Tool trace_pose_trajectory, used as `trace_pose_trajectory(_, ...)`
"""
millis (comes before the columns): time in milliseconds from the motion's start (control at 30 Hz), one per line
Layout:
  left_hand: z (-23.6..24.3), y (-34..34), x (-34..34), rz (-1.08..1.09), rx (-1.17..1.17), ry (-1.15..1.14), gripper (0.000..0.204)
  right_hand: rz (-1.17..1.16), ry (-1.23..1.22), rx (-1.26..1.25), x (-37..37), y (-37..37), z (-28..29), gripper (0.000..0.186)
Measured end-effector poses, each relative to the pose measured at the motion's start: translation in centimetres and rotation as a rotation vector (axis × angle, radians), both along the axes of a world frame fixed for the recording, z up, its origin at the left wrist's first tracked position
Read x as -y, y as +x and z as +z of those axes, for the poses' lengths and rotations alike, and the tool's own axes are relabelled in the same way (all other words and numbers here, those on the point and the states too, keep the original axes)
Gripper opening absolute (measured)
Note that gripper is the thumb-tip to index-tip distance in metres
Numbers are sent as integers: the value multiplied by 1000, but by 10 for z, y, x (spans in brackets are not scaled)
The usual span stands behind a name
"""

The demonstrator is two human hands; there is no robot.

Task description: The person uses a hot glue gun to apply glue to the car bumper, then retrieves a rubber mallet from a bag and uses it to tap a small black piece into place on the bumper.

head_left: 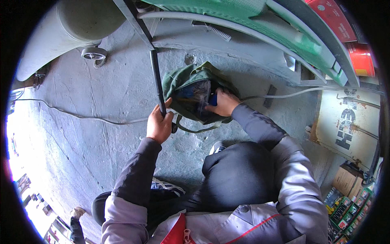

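A green cloth tool bag (172, 83) lies open on the grey floor in front of me. My left hand (159, 125) is closed round a long black bar (155, 75) at the bag's left side. A round dark end shows just below that grip. My right hand (224, 103) reaches into the bag's mouth from the right, thumb and fingers closed about a small blue thing (213, 99) whose kind I cannot make out. Beside it in the bag is a clear plastic bag (200, 92). Deeper contents are dark and hard to tell.
A large pale cylinder (87, 20) with a wheel (94, 53) stands at the far left. Green mesh (227, 10) on a curved frame spans the far side. A cable (105, 120) crosses the floor. A pale metal panel (345, 126) and cardboard box (347, 181) are at the right.
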State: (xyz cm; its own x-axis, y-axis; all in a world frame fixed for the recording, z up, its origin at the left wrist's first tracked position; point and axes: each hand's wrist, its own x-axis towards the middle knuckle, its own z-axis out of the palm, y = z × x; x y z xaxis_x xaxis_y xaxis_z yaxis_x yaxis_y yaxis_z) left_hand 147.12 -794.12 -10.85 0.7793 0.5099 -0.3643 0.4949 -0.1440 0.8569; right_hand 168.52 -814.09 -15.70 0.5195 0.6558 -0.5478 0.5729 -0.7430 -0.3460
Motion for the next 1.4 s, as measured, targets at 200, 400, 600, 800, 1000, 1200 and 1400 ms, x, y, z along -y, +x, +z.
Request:
trace_pose_trajectory(200,-4,-11,-4,-14,-21,91,50,95,-7,-82,-11,1,-20,65)
trace_pose_trajectory(400,-5,-10,-4,23,6,-4,49,-20,-46,53,-22,30,-27,37)
trace_pose_trajectory(600,7,0,-3,8,-17,16,49,-158,152,228,-39,42,13,41)
trace_pose_trajectory(800,6,3,-1,12,26,-1,49,258,298,298,-10,-6,24,54)
trace_pose_trajectory(1000,5,1,7,-41,3,32,51,423,124,308,10,-29,-10,59)
trace_pose_trajectory(1200,2,-6,1,-4,20,25,50,136,125,311,24,-3,-13,31)
trace_pose_trajectory(1400,5,-4,7,-49,31,-11,45,-153,109,456,8,59,11,20)
